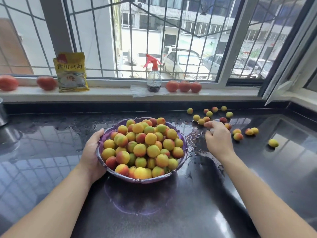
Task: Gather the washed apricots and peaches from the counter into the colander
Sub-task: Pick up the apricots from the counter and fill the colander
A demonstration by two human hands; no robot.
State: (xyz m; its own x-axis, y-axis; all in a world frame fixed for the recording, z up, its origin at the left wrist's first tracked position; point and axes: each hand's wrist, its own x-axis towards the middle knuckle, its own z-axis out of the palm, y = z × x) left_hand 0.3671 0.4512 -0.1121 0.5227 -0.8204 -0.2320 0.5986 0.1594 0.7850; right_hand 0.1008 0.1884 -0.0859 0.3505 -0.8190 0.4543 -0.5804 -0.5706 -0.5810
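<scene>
Filling the purple colander (184, 152) nearly to its scalloped rim is a heap of small yellow, orange and red fruit (142, 148), piled above the edge at the middle of the dark, glossy desk (188, 212). The left hand (92, 152) grips the colander's left rim, thumb over the edge near the top and fingers wrapped round the outside wall. More loose fruit (238, 136) lies scattered on the desk to the right of the colander, a cluster near the back edge and a few farther right, one yellow piece (273, 143) well apart from the others. The right hand (218, 136) reaches over this cluster with its fingers curled downward, fingertips just beside two or three of the nearest pieces; whether it already holds anything under the palm cannot be told, though something pale shows between the fingers. Water (195, 133) is pooled and streaked on the desk between the colander and the right hand. Behind, on the white windowsill (111, 93), stand a yellow packet (71, 72) with printed characters, a clear spray bottle (153, 78) with a red trigger head, and several larger red fruits (184, 86), three to the right of the bottle and two at the far left. Window bars (96, 36), parked cars (185, 64) and buildings show through the glass beyond.
</scene>
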